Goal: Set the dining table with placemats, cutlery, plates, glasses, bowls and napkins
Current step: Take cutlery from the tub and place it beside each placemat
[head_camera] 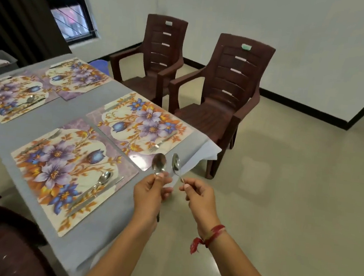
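Two spoons stand bowl-up over the table's corner. The left spoon rises from the fingertips of the left hand, and the right spoon stands just beside it, apart from it, above the right hand. Just beyond the fingers lies a placemat with a fork at its nearer end and what looks like a knife along its far end, but no spoon. Laying one there is likely the step in hand. It would be done well by setting the spoon flat beside that knife, bowl up and parallel to it, as on the finished mat left of the fingers. The left fingers are curled round the handle with the thumb pressed near the neck, and the handle's end pokes out below the palm. The right thumb and forefinger pinch the thin handle tip, the other fingers folded. Both forearms reach forward, and a red thread circles the right wrist.
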Available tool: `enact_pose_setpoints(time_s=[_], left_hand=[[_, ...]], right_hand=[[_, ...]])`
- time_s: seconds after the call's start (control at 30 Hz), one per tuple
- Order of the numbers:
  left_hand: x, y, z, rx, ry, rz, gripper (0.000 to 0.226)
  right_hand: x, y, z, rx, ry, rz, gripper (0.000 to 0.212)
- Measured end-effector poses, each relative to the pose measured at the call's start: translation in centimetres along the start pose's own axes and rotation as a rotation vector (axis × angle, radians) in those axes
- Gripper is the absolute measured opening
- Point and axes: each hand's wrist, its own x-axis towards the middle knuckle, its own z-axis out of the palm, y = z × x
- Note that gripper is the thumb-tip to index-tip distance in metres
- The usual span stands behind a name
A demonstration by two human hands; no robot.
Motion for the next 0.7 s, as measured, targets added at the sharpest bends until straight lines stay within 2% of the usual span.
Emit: enact_pose_setpoints(time_s=[0.13,0.33,0.47,0.7], left_hand=[[2.3,1.2,1.6,0.027,0.134,0.069,0.017],[6.8,1.9,7.5,0.090,0.131,0.049,0.026],[12.0,2.1,12.9,0.087,0.165,0.070,0.021],[21.9,5.6,18.6,0.138,0.219,0.055,0.033]], right_hand=[[3.1,-1.1,-3.7,0.012,0.045,-0.064,0.018],[10.3,-1.9,-7.7,-0.030,-0.058,-0.076,0.011],[17.9,-3.2,-9.8,-0.143,-0.163,-0.087,0.010],[31.0,-9.7,-11.1,-0.347,-0.386,-0.152,0.012]])
